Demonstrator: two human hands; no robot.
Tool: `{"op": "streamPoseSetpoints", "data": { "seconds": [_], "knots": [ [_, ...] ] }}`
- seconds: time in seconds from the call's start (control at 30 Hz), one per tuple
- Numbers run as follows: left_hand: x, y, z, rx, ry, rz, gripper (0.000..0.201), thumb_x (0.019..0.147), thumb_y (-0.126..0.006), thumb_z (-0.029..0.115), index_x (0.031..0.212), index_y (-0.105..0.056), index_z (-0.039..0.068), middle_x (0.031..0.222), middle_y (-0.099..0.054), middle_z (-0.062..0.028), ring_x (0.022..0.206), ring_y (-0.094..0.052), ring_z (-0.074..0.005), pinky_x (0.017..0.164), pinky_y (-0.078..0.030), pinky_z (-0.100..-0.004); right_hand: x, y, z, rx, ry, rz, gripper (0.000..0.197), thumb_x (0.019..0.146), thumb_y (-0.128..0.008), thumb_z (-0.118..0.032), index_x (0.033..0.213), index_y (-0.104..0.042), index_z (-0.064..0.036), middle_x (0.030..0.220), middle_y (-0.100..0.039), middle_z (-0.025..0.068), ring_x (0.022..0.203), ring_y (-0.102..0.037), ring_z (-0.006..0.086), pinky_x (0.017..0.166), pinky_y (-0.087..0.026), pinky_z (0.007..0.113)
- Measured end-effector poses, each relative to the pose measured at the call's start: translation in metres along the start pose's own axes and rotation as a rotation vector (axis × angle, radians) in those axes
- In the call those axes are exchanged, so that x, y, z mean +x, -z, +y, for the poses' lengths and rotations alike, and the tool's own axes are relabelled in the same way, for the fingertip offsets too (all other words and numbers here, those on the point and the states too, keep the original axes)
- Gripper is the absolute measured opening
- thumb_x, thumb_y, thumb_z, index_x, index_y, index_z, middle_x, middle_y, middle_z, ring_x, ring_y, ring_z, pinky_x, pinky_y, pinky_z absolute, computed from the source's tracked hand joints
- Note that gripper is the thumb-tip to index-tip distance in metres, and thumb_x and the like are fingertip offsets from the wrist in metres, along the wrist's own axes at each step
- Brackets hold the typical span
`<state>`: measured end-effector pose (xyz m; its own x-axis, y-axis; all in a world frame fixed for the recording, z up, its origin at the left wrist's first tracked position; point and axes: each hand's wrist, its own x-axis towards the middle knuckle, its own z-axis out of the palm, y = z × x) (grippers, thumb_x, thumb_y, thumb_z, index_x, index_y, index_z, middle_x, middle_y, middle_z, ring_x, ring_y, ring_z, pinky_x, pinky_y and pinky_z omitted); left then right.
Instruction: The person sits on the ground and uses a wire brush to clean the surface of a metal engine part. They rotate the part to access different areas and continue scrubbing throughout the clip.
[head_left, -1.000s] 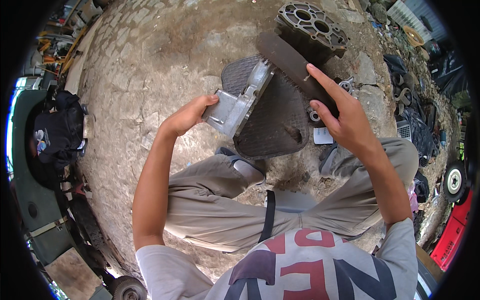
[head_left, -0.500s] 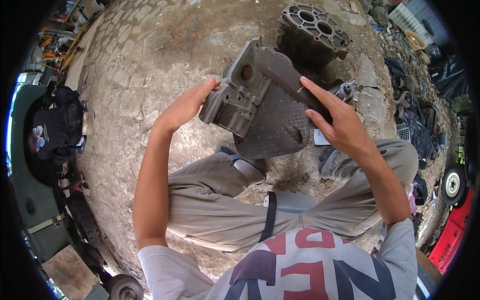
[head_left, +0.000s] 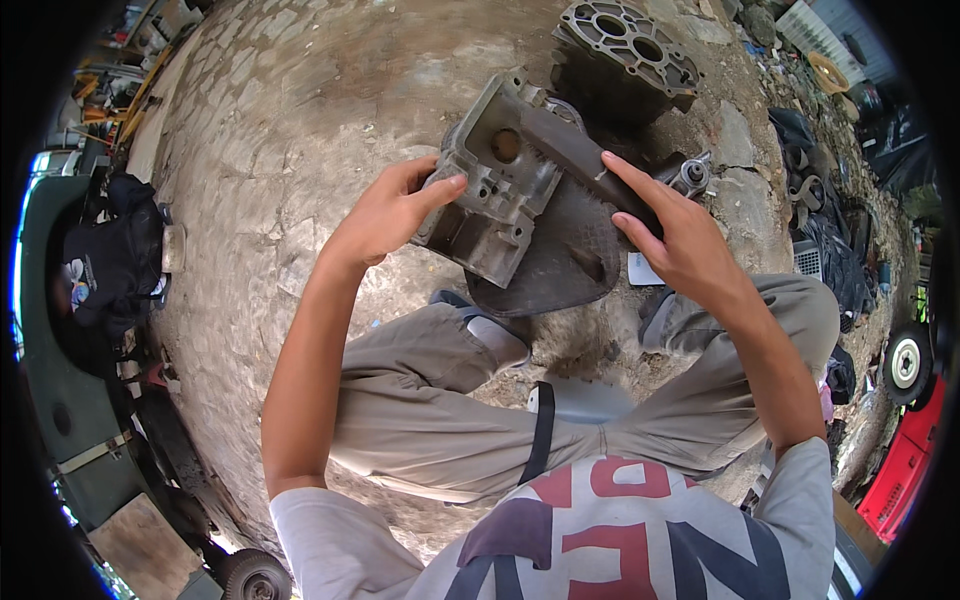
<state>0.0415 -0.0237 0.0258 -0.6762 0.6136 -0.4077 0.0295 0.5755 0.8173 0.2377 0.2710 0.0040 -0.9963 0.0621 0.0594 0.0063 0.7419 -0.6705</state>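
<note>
A grey cast-metal housing (head_left: 500,205), open-faced with a round hole in its inner wall, is tilted in front of me. My left hand (head_left: 385,212) grips its left edge, thumb over the rim and fingers partly hidden behind. From the housing's upper right runs a long dark brown bar-like piece (head_left: 575,150); I cannot tell whether the two are joined. My right hand (head_left: 685,245) is closed around its lower end, index finger along the top and thumb below. Beneath them lies a dark textured mat-like piece (head_left: 560,285) with a hole near its right side.
Beyond stands a large metal casing (head_left: 630,60) with round openings. A small metal part (head_left: 692,175) lies right of the bar, above a white flat object (head_left: 643,270). Black bags (head_left: 835,260) and scrap line the right; a dark green vehicle body (head_left: 65,340) is at left.
The housing has turned so that more of its inside faces me. My left hand has shifted right, its thumb now over the rim. The bar and right hand have barely moved.
</note>
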Motion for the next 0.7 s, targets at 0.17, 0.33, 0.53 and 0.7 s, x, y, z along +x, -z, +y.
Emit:
{"op": "streamPoseSetpoints", "data": {
  "seconds": [0.17,0.33,0.53,0.7],
  "knots": [
    [0.009,-0.018,0.004,-0.194,0.031,-0.162,0.054,0.106,-0.068,0.040,0.136,-0.067,-0.004,0.126,-0.072,-0.0117,0.119,-0.063,-0.0185,0.106,-0.047,-0.0337,0.001,0.001,0.006,0.080,0.031,0.097,0.064,0.105,-0.069,-0.024,0.165,-0.044,-0.0291,0.108,-0.070,0.0176,0.092,-0.070,0.0388,0.083,-0.056,0.047],
    [0.024,-0.021,-0.020,-0.106,0.152,-0.085,0.060,0.107,-0.068,0.042,0.144,-0.063,-0.005,0.136,-0.070,-0.0139,0.128,-0.062,-0.0205,0.112,-0.046,-0.0358,-0.001,-0.002,0.008,0.047,0.011,0.047,0.065,0.105,-0.069,-0.026,0.165,-0.043,-0.0295,0.107,-0.071,0.0174,0.092,-0.071,0.0391,0.082,-0.056,0.048],
    [0.025,-0.005,0.009,0.236,-0.119,0.036,0.054,0.106,-0.071,0.039,0.149,-0.063,0.007,0.138,-0.069,-0.0170,0.129,-0.063,-0.0240,0.109,-0.049,-0.0403,-0.008,-0.010,0.014,-0.023,0.002,-0.009,0.064,0.105,-0.068,-0.028,0.164,-0.043,-0.0271,0.105,-0.070,0.0189,0.095,-0.071,0.0408,0.082,-0.056,0.050],
    [0.036,-0.005,-0.013,0.520,-0.227,0.146,0.048,0.107,-0.069,0.032,0.149,-0.063,0.010,0.140,-0.068,-0.0199,0.131,-0.064,-0.0351,0.110,-0.049,-0.0442,0.004,-0.005,0.007,0.022,-0.094,-0.026,0.065,0.105,-0.069,-0.023,0.164,-0.044,-0.0252,0.128,-0.069,0.0214,0.111,-0.070,0.0423,0.094,-0.056,0.048]
  ]
}}
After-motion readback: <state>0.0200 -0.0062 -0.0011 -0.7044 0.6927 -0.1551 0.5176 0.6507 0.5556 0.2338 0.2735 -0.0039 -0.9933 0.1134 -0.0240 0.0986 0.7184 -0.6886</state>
